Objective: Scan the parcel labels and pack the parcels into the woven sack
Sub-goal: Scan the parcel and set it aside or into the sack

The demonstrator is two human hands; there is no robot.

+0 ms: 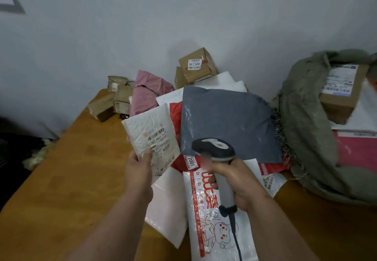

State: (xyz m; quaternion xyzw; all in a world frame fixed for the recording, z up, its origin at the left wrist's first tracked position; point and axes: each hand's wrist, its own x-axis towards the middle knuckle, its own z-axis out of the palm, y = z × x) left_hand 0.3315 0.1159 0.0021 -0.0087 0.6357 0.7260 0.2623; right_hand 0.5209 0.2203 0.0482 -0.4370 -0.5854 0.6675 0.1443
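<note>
My left hand (139, 163) pinches the lower edge of a white bubble mailer (152, 136), lifted with its barcode label facing me. My right hand (237, 183) grips a grey and black barcode scanner (214, 148) by its handle, its head just right of the mailer. Beneath lie a dark grey poly bag (228, 122), a red bag (176, 111) and a white bag with red print (206, 215). The grey-green woven sack (306, 122) stands open at the right with a labelled cardboard box (340, 95) inside.
On the wooden table (67, 179), a pink bag (146, 89) and several small cardboard boxes (195, 64) sit against the wall at the back. More brown boxes (114, 99) lie at the far left. The scanner cable (236, 238) trails toward me.
</note>
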